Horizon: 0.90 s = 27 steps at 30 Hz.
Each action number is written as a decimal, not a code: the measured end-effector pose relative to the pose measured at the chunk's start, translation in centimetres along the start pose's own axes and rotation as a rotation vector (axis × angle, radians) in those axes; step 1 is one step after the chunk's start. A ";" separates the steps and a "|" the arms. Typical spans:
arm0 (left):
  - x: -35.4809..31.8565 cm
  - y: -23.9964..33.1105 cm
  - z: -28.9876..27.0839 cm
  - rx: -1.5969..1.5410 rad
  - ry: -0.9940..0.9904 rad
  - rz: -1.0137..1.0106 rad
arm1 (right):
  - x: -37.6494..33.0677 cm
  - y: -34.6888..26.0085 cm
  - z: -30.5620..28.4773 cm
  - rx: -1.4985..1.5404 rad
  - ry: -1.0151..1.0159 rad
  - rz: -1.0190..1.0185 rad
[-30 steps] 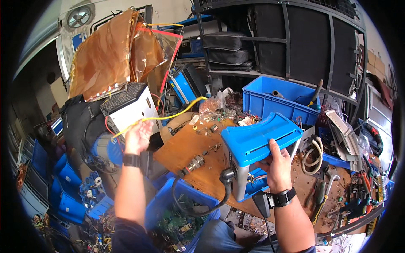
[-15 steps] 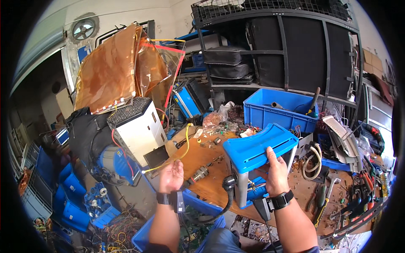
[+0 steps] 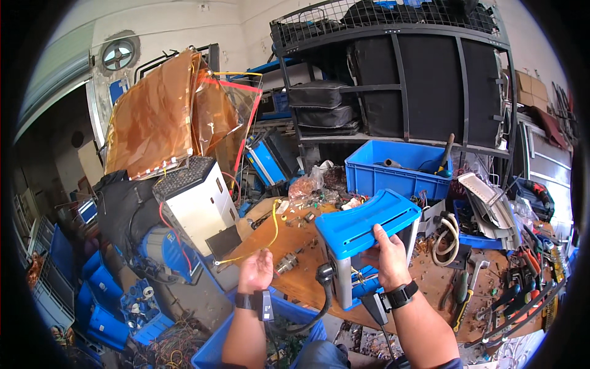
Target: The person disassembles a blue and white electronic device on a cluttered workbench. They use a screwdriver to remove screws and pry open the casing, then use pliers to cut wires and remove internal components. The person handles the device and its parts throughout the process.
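At bench [image 3: 295,236]; upright casing [image 3: 351,229], long axis crosswise

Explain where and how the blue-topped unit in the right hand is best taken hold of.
Probably by the near rim of its blue top, from the near side, thumb above and fingers below: between the grey side supports there is open room under the rim. The right hand grips it so. I'd avoid the left side, where a black plug juts out.
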<state>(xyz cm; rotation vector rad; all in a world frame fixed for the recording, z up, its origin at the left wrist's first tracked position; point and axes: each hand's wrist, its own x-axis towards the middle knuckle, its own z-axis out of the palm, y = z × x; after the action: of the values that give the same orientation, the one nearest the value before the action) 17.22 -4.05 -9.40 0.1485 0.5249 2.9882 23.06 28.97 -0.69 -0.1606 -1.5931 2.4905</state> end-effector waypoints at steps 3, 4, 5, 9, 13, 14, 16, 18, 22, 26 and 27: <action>0.0 0.8 -0.4 0.037 0.085 0.039 | 0.1 0.1 -0.1 -0.011 -0.002 -0.015; 0.2 0.9 -0.9 0.081 0.152 0.095 | 0.2 0.2 0.0 -0.020 -0.005 -0.017; 0.8 1.4 -1.9 0.096 0.203 0.076 | 0.1 0.1 0.0 -0.034 0.019 -0.007; 3.8 1.8 -5.8 0.189 0.460 0.150 | 0.1 0.1 -0.1 -0.034 0.020 -0.011; 6.7 1.7 -6.1 0.276 0.501 0.193 | 0.3 0.3 0.0 -0.053 0.045 -0.019; 7.8 1.9 -6.5 0.297 0.482 0.196 | 0.2 0.2 0.1 -0.055 0.046 -0.017; 10.2 1.4 -5.7 0.332 0.474 0.169 | 0.4 0.5 -0.1 -0.055 0.061 -0.017; 12.6 0.1 -3.0 0.400 0.426 0.166 | 0.5 0.5 -0.4 -0.053 0.086 -0.030; 16.9 0.5 1.8 0.567 0.306 0.055 | -0.3 -0.6 0.5 -0.054 0.044 -0.037; 15.2 0.4 1.6 0.837 0.125 -0.086 | 0.1 -0.2 0.8 0.003 0.031 -0.005; 14.3 0.4 1.9 0.918 0.079 -0.109 | 0.6 0.1 0.8 -0.016 0.007 -0.003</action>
<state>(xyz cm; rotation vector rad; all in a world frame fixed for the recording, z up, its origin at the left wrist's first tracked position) 3.22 -2.07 -6.37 0.0603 1.7867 2.4117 22.37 28.35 -0.47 -0.1690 -1.6101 2.4724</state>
